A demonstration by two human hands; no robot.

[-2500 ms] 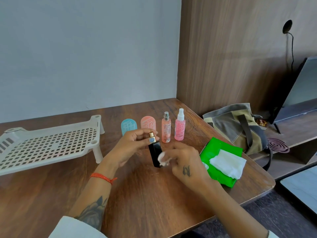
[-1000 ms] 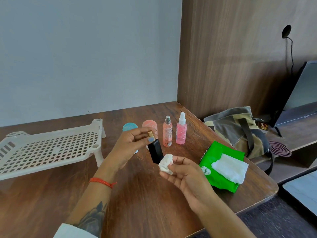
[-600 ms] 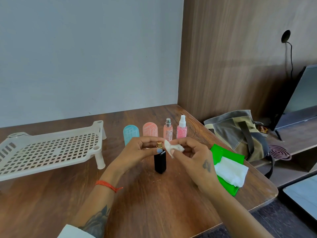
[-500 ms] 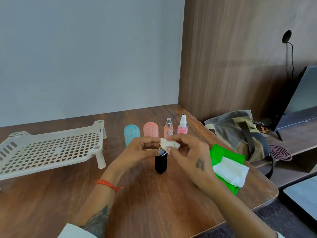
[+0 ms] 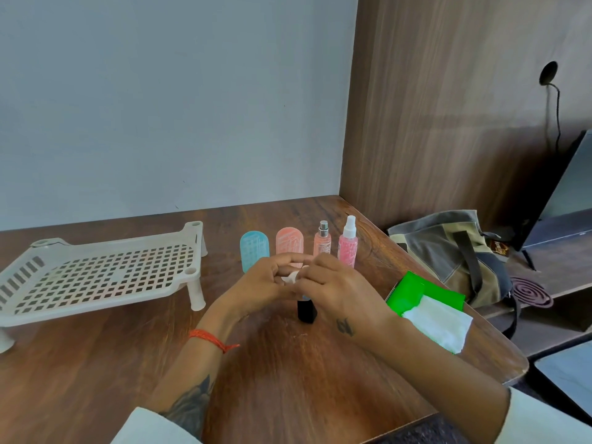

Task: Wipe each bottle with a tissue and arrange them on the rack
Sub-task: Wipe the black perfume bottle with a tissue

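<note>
A small black bottle (image 5: 306,311) stands upright on the wooden table (image 5: 288,373), its top hidden by both hands. My left hand (image 5: 262,283) grips its upper part. My right hand (image 5: 333,286) presses a crumpled white tissue (image 5: 293,277) against the bottle's top. Behind the hands stand a blue bottle (image 5: 253,251), a peach bottle (image 5: 289,240), a slim peach spray bottle (image 5: 322,241) and a pink spray bottle (image 5: 348,248). The white perforated rack (image 5: 99,277) sits at the left with nothing on it.
A green tissue pack (image 5: 413,293) with a loose white tissue (image 5: 439,322) on it lies near the table's right edge. Beyond that edge are a grey-olive bag (image 5: 448,251), a mosquito coil (image 5: 528,291) and a dark screen (image 5: 563,200). Walls close the back and right.
The bottle went from held tilted above the table to standing on it. My right hand brought the tissue from the bottle's side up onto its top, now covering it together with my left hand.
</note>
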